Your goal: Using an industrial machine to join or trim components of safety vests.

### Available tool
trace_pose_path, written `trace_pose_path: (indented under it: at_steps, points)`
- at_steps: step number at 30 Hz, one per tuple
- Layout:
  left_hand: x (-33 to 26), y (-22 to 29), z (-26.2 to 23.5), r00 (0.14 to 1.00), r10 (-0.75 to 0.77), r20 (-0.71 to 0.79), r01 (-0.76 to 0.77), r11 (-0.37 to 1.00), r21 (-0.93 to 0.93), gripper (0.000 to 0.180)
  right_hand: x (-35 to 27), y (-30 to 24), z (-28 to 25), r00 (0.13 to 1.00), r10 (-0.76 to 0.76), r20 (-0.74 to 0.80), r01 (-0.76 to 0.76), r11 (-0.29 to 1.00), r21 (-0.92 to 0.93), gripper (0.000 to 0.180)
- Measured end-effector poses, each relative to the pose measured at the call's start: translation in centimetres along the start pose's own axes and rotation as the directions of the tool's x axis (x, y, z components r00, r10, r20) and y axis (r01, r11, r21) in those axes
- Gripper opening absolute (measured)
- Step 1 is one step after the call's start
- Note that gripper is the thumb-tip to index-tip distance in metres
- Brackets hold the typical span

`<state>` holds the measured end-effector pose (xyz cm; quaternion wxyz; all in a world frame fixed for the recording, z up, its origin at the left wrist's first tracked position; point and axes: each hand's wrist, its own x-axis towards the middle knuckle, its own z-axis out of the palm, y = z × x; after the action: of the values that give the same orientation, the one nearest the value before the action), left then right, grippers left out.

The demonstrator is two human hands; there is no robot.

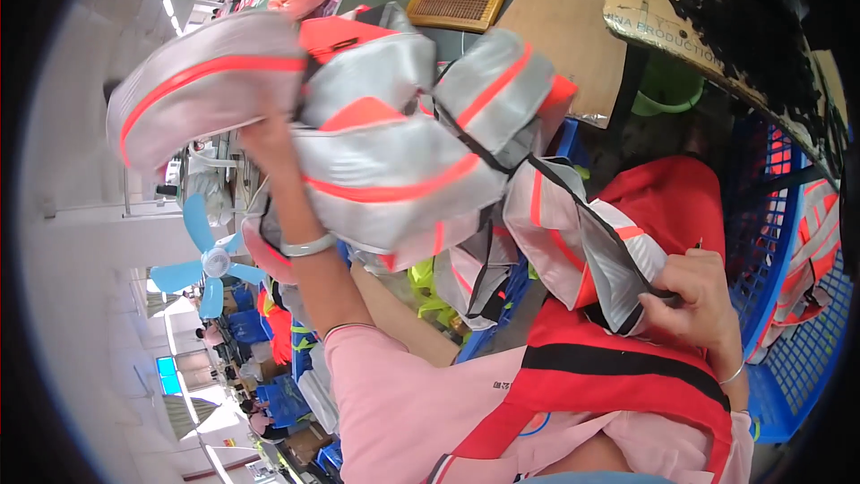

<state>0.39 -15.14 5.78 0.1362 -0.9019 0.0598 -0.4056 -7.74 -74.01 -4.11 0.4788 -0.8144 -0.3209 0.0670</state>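
A bunch of silver-grey fabric pieces [394, 166] with orange-red stripes hangs across the middle, its parts joined by black edging. At the upper left, my left hand [266, 139] is raised and closed around the lower edge of a curved striped piece [210, 81]. Motion blurs that piece and hides some fingers. Over my lap at the right, my right hand [694, 294] pinches the black-edged end of another grey piece [618, 282] between thumb and fingers. Between the hands the joined pieces sag above my red apron [667, 202].
A blue plastic basket [761, 224] stands at the right, with more striped fabric [806, 260] beside it. A green bucket [670, 85] sits under a black-stained board [667, 13]. A brown panel [564, 36] lies at the back. A blue-bladed fan [215, 260] and several people are at the left.
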Motion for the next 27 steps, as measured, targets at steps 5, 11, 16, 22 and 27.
trace_pose_path:
  at_steps: [5, 11, 16, 22, 27]
  points:
    - [-6.0, 14.0, 13.4, 0.682, 0.214, 0.699, -0.114, 0.976, -0.188, 0.029, -0.2, 0.2, -0.4, 0.997, 0.074, -0.004, -0.074, 0.996, -0.047, 0.023]
    - [-8.0, 18.0, 18.2, 0.415, -0.022, 0.91, 0.287, 0.952, -0.107, 0.031, -1.1, 1.2, -0.8, 0.985, 0.153, -0.078, -0.157, 0.987, -0.045, 0.024]
    - [-11.6, 18.8, 14.3, 0.65, 0.075, 0.756, 0.642, 0.479, -0.599, 0.032, -1.3, 2.7, -1.4, 0.968, 0.229, -0.099, -0.23, 0.973, 0.004, 0.023]
    - [-14.9, 14.5, 16.4, 0.356, -0.345, 0.868, 0.911, 0.334, -0.241, 0.03, -2.0, 3.5, -1.6, 0.939, 0.326, -0.108, -0.333, 0.941, -0.063, 0.023]
    - [-14.2, 12.9, 21.8, 0.761, 0.008, 0.649, 0.388, 0.797, -0.464, 0.031, -2.3, 3.1, -1.6, 0.916, 0.386, -0.108, -0.395, 0.915, -0.081, 0.024]
